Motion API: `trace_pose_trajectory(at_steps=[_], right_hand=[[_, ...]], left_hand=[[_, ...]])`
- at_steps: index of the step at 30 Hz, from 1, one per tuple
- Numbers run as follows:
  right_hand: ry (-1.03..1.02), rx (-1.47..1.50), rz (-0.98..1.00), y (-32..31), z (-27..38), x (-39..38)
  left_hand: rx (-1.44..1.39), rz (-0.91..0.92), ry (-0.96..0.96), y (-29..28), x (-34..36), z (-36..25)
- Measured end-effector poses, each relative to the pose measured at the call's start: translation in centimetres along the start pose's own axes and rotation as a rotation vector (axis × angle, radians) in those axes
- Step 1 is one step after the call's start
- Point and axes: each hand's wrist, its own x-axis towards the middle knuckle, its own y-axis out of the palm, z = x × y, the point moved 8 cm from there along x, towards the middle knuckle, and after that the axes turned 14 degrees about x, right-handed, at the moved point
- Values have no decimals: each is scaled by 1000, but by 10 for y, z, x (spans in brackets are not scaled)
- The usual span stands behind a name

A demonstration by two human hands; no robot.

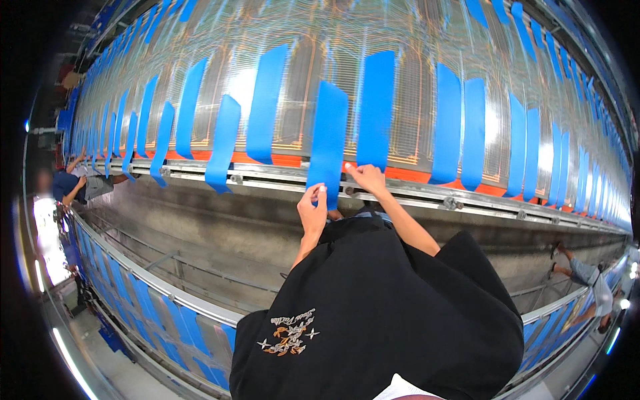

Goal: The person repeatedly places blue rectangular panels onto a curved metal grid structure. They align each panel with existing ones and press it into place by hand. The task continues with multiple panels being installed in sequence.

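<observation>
A wide blue strip (329,133) hangs over the near edge of a long, shiny panelled bed (298,93). Its lower end is pinched between the thumb and fingers of my left hand (313,208). Just to the right, my right hand (368,179) rests at the red-orange edging (407,175), below another blue strip (377,100). Its fingers are curled together with the tips pointing left, and whether anything is between them is hidden. Thin threads or wires (347,33) fan across the bed's far part.
A metal rail (267,180) with bolts runs along the bed's near edge. More blue strips (225,140) line it both ways. Behind me stands a similar bed with a rail (160,283). Other people work at far left (80,187) and far right (597,283).
</observation>
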Motion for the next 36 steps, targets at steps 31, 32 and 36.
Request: trace_pose_trajectory(at_steps=[31, 32, 36], right_hand=[[226, 856, -240, -7, 82, -3], [212, 877, -309, -6, 80, 2], [310, 770, -308, -6, 74, 17]], left_hand=[[-84, 497, -29, 150, 432, -132], [3, 455, 18, 161, 440, -130], [230, 388, 67, 198, 457, -116]])
